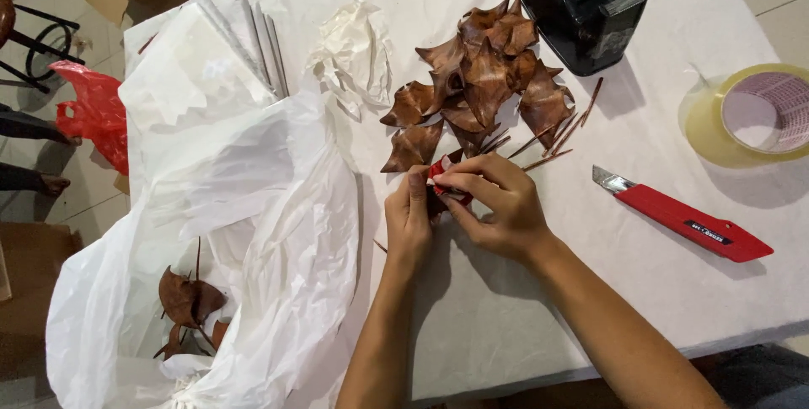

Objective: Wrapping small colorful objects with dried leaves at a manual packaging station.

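left hand (409, 219): grip pinching small red piece (440, 170) against a brown leaf, at worktop centre
right hand (497, 203): grip pinching same piece
risk: thin piece may slip or tear
leaf pile (484, 72): just beyond, brittle, could scatter
red cutter (687, 222): near right forearm, could get knocked

Tape roll (763, 114) cut off right.

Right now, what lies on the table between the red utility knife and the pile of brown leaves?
In the head view, loose thin brown stems lie between the red utility knife and the pile of brown leaves.
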